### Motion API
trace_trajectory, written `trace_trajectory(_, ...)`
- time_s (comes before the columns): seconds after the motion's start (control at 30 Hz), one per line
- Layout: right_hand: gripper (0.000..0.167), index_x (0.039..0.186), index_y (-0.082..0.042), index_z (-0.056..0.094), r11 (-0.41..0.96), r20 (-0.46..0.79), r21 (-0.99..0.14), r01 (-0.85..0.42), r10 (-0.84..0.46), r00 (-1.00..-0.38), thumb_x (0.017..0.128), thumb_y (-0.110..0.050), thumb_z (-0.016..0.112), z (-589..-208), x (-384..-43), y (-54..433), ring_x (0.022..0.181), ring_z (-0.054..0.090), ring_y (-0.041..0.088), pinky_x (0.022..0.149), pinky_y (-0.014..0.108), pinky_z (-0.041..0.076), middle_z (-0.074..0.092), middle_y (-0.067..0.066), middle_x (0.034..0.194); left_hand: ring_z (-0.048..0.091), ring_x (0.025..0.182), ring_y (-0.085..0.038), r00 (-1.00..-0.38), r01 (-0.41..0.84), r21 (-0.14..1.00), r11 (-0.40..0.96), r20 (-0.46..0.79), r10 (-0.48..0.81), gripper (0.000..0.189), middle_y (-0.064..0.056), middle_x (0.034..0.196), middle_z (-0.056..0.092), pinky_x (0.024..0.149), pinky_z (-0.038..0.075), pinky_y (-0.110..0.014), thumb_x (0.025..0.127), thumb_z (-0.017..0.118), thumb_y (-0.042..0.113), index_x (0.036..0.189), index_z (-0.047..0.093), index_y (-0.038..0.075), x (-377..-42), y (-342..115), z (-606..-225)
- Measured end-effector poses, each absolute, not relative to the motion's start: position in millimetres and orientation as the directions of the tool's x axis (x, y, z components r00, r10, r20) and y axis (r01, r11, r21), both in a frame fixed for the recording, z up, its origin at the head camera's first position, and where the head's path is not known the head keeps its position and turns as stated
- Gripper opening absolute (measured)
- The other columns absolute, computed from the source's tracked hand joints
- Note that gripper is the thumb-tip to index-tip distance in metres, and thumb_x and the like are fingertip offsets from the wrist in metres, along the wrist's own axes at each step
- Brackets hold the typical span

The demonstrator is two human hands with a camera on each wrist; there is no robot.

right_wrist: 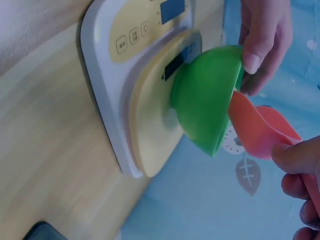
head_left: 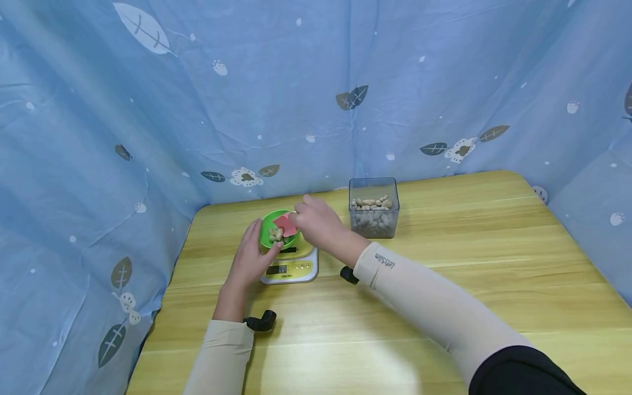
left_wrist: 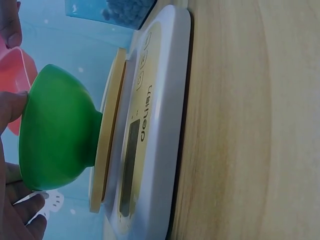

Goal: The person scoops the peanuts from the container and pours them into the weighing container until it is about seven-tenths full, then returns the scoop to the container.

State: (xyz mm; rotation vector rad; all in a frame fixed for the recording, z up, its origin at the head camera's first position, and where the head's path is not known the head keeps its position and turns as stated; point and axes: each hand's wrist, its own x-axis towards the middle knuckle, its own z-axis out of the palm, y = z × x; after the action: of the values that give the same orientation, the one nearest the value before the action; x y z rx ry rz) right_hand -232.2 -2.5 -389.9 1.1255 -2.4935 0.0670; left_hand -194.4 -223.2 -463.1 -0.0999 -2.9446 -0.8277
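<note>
Head view: one green bowl [head_left: 268, 222], standing as landmark, is sitting on a yellow-and-white kitchen scale [head_left: 301, 272]; a few peanuts [head_left: 276, 235] are lying inside it. One left hand [head_left: 248, 260] is curling about the bowl's left side, thumb at its near rim. One right hand [head_left: 321, 222], at the bowl's right, is pinching a pink scoop [head_left: 285, 224], whose head is reaching over the bowl's mouth. One clear grey container [head_left: 387, 233], holding more peanuts, is standing to the right of the bowl, apart from it. A wooden table [head_left: 444, 247] is extending beneath the bowl and scale; a blue patterned curtain [head_left: 296, 82] is hanging behind the bowl. Left wrist view: the bowl is resting upright by its foot on the scale; the left thumb is pressing at its rim while the fingers are bending round its other side. The scoop is showing at the bowl's mouth. Right wrist view: the scoop's lip is dipping just within the bowl's rim; the right thumb and fingers are gripping its handle outside the bowl, and the left thumb is touching the rim near the lip.
</note>
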Motion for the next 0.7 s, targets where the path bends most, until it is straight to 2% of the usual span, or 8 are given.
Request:
trace_trajectory(0.17, 0.030, 0.110, -0.015, 0.076, 0.681, 0.404, 0.123, -0.722, -0.699, -0.590, 0.084, -0.001, 0.070, -387, -234, 4, 0.082, 0.054, 0.020, 0.066, 0.026, 0.046, 0.072, 0.003, 0.095, 0.023, 0.149, -0.034, -0.995, 0.069, 0.549, 0.833, 0.098, 0.018, 0.094, -0.012, 0.163, 0.020, 0.116, 0.030, -0.058, 0.090, 0.063, 0.054, 0.158, 0.018, 0.008, -194, -223, -463)
trace_trajectory(0.33, 0.027, 0.110, -0.017, 0.076, 0.704, 0.399, 0.055, -0.708, -0.665, -0.631, 0.088, -0.004, 0.067, -381, -236, 15, 0.082, 0.055, 0.019, 0.068, 0.026, 0.048, 0.071, 0.003, 0.095, 0.024, 0.148, -0.034, -0.994, 0.067, 0.566, 0.822, 0.106, 0.007, 0.094, -0.012, 0.163, 0.021, 0.116, 0.030, -0.058, 0.089, 0.066, 0.052, 0.158, 0.019, 0.009, -195, -222, -462)
trace_trajectory(0.53, 0.020, 0.112, -0.015, 0.076, 0.717, 0.409, -0.102, -0.689, -0.602, -0.686, 0.094, -0.019, 0.067, -371, -241, 41, 0.079, 0.054, 0.019, 0.069, 0.028, 0.046, 0.071, 0.003, 0.092, 0.024, 0.148, -0.034, -0.990, 0.099, 0.554, 0.827, 0.140, 0.024, 0.095, -0.009, 0.164, 0.020, 0.115, 0.030, -0.059, 0.088, 0.064, 0.056, 0.158, 0.020, 0.011, -198, -216, -456)
trace_trajectory(0.7, 0.020, 0.109, -0.010, 0.076, 0.708, 0.382, -0.281, -0.648, -0.537, -0.753, 0.092, -0.017, 0.069, -359, -249, 74, 0.082, 0.057, 0.023, 0.074, 0.035, 0.045, 0.075, 0.005, 0.094, 0.026, 0.148, -0.033, -0.976, 0.184, 0.564, 0.805, 0.204, 0.080, 0.092, -0.007, 0.163, 0.023, 0.114, 0.031, -0.060, 0.088, 0.063, 0.059, 0.157, 0.023, 0.015, -202, -198, -444)
